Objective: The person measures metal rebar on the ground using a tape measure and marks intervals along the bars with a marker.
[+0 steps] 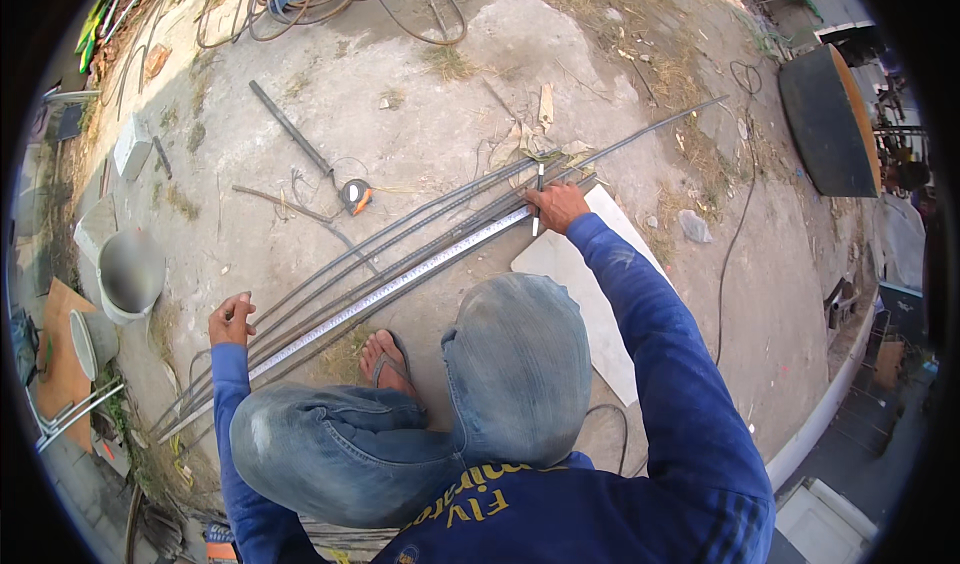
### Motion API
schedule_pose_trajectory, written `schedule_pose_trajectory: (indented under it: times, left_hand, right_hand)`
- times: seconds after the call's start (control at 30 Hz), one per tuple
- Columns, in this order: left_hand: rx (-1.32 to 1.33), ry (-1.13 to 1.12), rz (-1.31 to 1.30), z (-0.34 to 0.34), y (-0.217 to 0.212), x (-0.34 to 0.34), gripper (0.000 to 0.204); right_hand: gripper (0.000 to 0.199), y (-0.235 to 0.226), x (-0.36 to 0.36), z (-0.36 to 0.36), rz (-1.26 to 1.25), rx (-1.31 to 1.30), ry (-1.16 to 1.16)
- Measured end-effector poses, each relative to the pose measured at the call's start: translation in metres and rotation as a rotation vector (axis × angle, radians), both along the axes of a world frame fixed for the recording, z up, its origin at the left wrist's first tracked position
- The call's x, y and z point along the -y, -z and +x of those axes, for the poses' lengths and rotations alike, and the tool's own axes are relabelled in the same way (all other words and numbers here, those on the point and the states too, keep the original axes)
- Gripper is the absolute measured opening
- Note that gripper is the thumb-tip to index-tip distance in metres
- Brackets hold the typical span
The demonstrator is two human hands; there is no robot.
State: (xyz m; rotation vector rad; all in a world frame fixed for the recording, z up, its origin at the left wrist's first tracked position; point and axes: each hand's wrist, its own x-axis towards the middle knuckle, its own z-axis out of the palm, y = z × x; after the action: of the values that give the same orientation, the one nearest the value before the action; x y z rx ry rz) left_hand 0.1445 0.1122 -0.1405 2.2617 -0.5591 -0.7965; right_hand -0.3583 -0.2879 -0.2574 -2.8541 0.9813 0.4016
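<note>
Several thin dark rods point(490, 214) lie roughly side by side on the bare ground point(490, 49), running slantwise in front of us from low on the left up past the right hand point(558, 206). A white graduated strip point(400, 283) lies along them, reaching from near the left forearm to the right fingers.

Hands: the right is bent over the rods at the strip's upper end, fingertips down. A black-and-white pen point(541, 174) stands across the rods at those fingertips; we cannot tell whether it is pinched or merely beside them. The left hand point(232, 318) is over the lower-left part of the rods, loosely curled; nothing shows in it, though we cannot see between the fingertips.

Handling, our estimate: the rods look like metal, so stiff across a short span, springy over their full length, and heavier as a bundle than singly. We would expect a rough, fairly secure grip; nothing fragile. For lifting one, we favour two well-spaced holds either side of its middle; for steadying, a press from above near the end. The strip seems light and thin, likely to slide or kink: hold it flat by its edges. The pen is light and rigid; grip low on the barrel.
</note>
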Motion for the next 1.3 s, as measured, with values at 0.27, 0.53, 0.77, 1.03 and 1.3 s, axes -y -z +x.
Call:
schedule_pose_trajectory:
  times: [0.27,0.53,0.77,1.03,1.3]
  left_hand:
    - [0.225,0.459,0.223,-0.049,0.148,0.027,0.035]
    - [-0.067,0.136,0.181,-0.045,0.16,0.03,0.038]
    - [-0.409,-0.54,-0.142,-0.036,0.207,0.015,0.04]
    - [-0.399,-1.397,-0.528,-0.043,0.213,-0.133,0.044]
    - [-0.252,-1.579,-0.629,-0.053,0.197,-0.207,0.048]
  right_hand:
    - [0.017,-0.01,-0.025,0.018,0.028,-0.055,0.023]
    - [0.014,-0.045,-0.012,0.023,0.028,-0.097,0.051]
    - [0.015,-0.047,0.019,0.035,0.051,-0.102,0.003]
    - [0.01,-0.077,0.006,0.035,0.279,0.066,-0.065]
    - [0.011,-0.017,0.021,0.009,0.455,0.014,-0.205]
